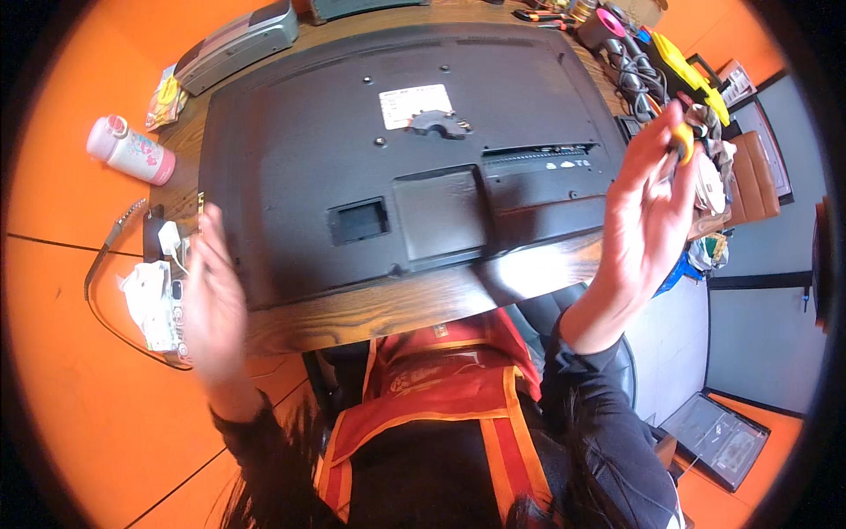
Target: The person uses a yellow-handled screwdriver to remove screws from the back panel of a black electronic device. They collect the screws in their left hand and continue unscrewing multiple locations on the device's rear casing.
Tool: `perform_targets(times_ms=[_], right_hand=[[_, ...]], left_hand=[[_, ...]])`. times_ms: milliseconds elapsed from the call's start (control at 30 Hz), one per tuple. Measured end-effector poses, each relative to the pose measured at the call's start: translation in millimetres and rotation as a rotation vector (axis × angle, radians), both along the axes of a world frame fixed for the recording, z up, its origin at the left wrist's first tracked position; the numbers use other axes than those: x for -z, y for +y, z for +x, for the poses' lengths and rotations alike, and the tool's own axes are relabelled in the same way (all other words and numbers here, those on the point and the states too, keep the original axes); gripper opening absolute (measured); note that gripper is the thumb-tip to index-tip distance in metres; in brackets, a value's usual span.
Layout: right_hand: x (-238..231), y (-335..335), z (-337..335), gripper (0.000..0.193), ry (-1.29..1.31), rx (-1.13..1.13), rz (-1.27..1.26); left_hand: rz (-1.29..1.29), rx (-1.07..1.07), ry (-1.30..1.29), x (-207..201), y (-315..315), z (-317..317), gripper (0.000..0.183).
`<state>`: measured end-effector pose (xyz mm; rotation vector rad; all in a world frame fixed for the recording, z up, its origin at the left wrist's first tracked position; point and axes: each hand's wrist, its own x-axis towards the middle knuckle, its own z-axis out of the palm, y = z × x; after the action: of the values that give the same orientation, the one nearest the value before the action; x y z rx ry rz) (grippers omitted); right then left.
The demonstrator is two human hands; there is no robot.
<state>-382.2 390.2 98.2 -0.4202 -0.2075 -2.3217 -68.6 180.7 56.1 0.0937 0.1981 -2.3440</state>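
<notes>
A large black flat-screen television (300, 167) lies on the wooden table with its back up. A dark curved bracket piece (438, 124) rests on its back, against a white label (404, 104). My left hand (214, 300) is beside the television's left edge, blurred, with its fingers stretched out and nothing visible in them. My right hand (648, 207) is raised at the right edge, palm facing inward. Between its fingers is a yellow-and-black screwdriver (682, 143), mostly hidden, so only part of its handle shows.
A pink-and-white bottle (132, 152), a white packet (152, 304) and a cable (91, 273) are at left. A grey printer-like device (238, 46) stands at the back left. Coiled black cables (636, 75) and a yellow tool (692, 75) crowd the right. A laptop (718, 438) lies lower right.
</notes>
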Motion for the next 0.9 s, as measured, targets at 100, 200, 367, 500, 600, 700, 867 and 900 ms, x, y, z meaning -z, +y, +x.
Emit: perform_targets(times_ms=[100,200,367,500,600,700,867,900], right_hand=[[25.8,21.0,12.4,0.04,0.072,0.267,0.21],[43.0,38.9,27.9,0.06,0.188,0.365,0.607],[58.3,67.7,38.7,0.073,0.273,0.429,0.668],[66.3,91.5,39.1,0.079,0.294,0.438,0.436],[73.5,108.0,38.4,0.081,0.383,0.55,0.42],[81.0,121.9,34.3,0.082,0.393,0.609,0.409],[85.8,138.8,25.7,0.084,0.404,0.639,0.474],[86.4,141.6,24.3,0.083,0.411,0.686,0.543]], left_hand=[[0.02,0.186,-0.109,13.7,71.9,-37.3,0.034],[0.146,0.446,0.008,28.2,115.5,-76.7,0.035],[0.043,0.418,-0.249,41.4,153.2,-125.6,0.043],[-0.097,0.389,-0.325,45.4,169.9,-143.2,0.044],[-0.117,0.398,-0.335,46.9,176.1,-148.8,0.044],[-0.155,0.407,-0.364,49.2,182.5,-153.5,0.043],[-0.595,0.38,-0.756,57.9,200.0,-170.3,0.042],[-0.478,0.403,-0.545,59.1,204.2,-172.5,0.043]])
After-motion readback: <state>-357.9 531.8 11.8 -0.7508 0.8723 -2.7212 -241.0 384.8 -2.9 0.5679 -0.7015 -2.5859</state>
